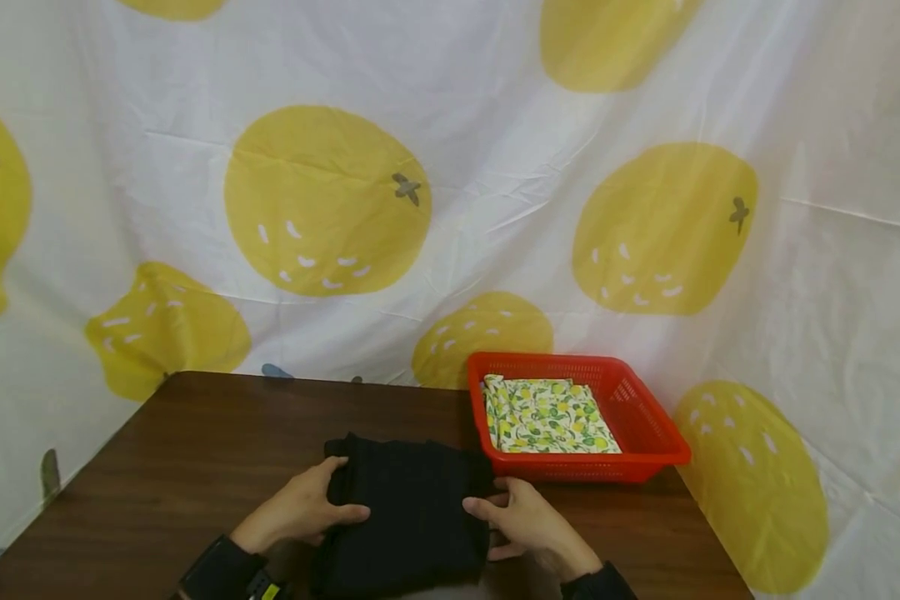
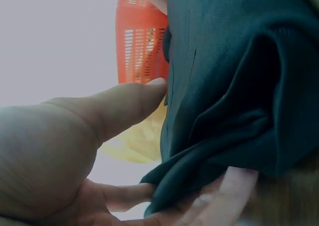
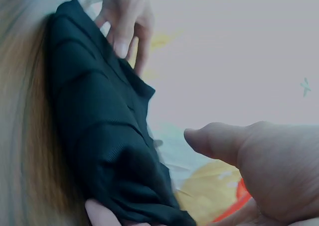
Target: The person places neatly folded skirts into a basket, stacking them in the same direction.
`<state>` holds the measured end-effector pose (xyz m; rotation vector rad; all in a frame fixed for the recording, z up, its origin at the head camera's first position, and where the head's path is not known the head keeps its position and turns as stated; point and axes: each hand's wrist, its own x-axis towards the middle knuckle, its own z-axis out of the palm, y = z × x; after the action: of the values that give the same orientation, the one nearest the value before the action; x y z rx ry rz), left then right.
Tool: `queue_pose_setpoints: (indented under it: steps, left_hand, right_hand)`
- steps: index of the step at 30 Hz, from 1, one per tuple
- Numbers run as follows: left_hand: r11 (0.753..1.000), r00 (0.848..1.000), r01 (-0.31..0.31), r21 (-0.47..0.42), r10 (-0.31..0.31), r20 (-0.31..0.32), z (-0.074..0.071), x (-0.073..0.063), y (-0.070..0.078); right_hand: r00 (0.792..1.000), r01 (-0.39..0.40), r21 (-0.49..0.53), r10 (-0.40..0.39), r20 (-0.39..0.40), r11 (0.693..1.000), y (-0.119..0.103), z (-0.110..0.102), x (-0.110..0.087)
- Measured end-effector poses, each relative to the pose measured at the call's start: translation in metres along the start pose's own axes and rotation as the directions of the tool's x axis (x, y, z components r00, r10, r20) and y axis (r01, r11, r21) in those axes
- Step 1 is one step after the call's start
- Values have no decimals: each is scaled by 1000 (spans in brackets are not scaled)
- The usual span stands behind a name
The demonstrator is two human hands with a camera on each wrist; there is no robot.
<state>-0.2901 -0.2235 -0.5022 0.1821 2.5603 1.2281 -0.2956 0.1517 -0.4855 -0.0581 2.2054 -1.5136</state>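
A folded black cloth (image 1: 408, 508) lies between my hands at the front of the wooden table, its layers and loose folds showing in both wrist views. My left hand (image 1: 307, 500) grips its left side. In the left wrist view the thumb (image 2: 137, 99) touches the upper face of the cloth, with fingers under its edge. At the right side my right hand (image 1: 528, 521) holds the edge. Its thumb (image 3: 214, 139) stands a little off the cloth in the right wrist view, while fingertips (image 3: 102, 216) curl beneath.
A red plastic basket (image 1: 648, 417) stands behind and right of the black cloth, close to my right hand. Folded lemon-print fabric (image 1: 551, 417) lies in its left part. The brown table (image 1: 217, 450) reaches back to a white curtain (image 1: 487, 167) with yellow fruit.
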Motion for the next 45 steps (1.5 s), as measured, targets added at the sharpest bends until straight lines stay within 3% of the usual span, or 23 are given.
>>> queue_pose_setpoints:
  steps: [5,15,20,25,33,45]
  left_hand:
    - [995,996,-77,67,74,53,5,12,-17]
    - [995,999,-47,-93,49,23,16,-2,19]
    - [989,998,-58,-137,63,31,23,-1,24]
    - [988,997,-68,-140,71,16,24,-2,24]
    - [986,995,-96,-139,97,1,11,-10,28]
    - [976,977,-208,-63,204,-67,-19,-26,49]
  right_hand:
    - [999,-26,54,24,39,998,2,5,4]
    - [994,-27,152,10,110,988,4,19,12]
    - [986,19,208,-53,159,978,5,31,17]
    - [989,18,212,-48,139,977,6,35,20]
    - [988,64,189,-90,129,980,-2,35,20]
    - [971,225,64,-229,68,972,-49,26,7]
